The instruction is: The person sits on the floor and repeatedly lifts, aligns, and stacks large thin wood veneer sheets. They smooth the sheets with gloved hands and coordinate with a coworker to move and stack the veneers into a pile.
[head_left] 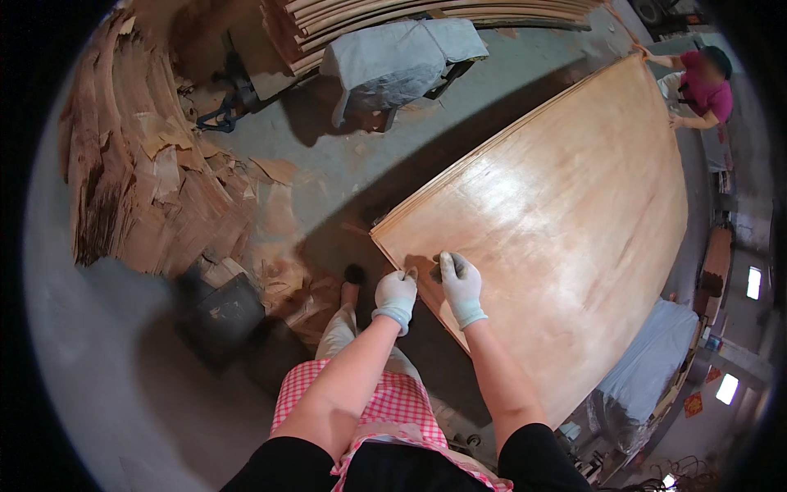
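Note:
A large stack of thin, pale brown wood sheets [566, 213] spreads out in front of me to the right, its near corner pointing left. My left hand [396, 297], in a white glove with darkened fingertips, is closed at the near edge, thumb on top of the wood sheet. Over the sheet beside it, my right hand [461, 287], gloved the same way, has its fingers curled together; whatever they pinch, if anything, is hidden. At the far right end a co-worker [711, 94] in a pink top and dark cap has both hands at the sheet's edge.
Ragged veneer sheets [147, 180] are piled at the left, with torn scraps [283, 279] on the floor. A covered bundle [402, 61] stands at the back before stacked boards [443, 12]. A dark box [221, 316] sits left of my legs; a grey-covered pile [648, 353] lies right.

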A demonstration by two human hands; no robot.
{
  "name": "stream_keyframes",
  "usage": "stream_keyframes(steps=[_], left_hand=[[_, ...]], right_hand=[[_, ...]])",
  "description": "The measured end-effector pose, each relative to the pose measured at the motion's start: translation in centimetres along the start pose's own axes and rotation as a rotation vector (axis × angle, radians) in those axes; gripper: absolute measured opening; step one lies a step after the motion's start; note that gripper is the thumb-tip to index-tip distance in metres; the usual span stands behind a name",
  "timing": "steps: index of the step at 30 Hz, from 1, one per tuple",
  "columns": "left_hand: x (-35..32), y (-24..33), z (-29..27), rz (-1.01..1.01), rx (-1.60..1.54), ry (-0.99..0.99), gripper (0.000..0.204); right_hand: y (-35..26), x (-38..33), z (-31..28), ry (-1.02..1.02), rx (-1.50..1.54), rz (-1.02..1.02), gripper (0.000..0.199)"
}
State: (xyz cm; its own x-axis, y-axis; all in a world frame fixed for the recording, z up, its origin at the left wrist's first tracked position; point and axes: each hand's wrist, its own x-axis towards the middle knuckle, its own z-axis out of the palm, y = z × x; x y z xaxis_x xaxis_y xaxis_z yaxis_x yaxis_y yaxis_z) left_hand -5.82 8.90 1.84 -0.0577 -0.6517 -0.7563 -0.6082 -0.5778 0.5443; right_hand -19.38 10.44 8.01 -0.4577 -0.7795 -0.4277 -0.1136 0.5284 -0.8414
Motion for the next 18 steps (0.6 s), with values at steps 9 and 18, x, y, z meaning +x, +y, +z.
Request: stream_keyframes(steps=[9, 18], left_hand=[[0.0, -0.1, -1.4, -0.030, -0.015, -0.092, 0.049], [0.3, -1.7, 0.5, 0.001, -0.603, -0.172, 0.086]], right_hand=[[-2.4, 2.9, 1.6, -0.011, -0.146, -0.074, 0.029], [-3.0, 3.8, 3.6, 0.029, 0.142, 0.022, 0.027]])
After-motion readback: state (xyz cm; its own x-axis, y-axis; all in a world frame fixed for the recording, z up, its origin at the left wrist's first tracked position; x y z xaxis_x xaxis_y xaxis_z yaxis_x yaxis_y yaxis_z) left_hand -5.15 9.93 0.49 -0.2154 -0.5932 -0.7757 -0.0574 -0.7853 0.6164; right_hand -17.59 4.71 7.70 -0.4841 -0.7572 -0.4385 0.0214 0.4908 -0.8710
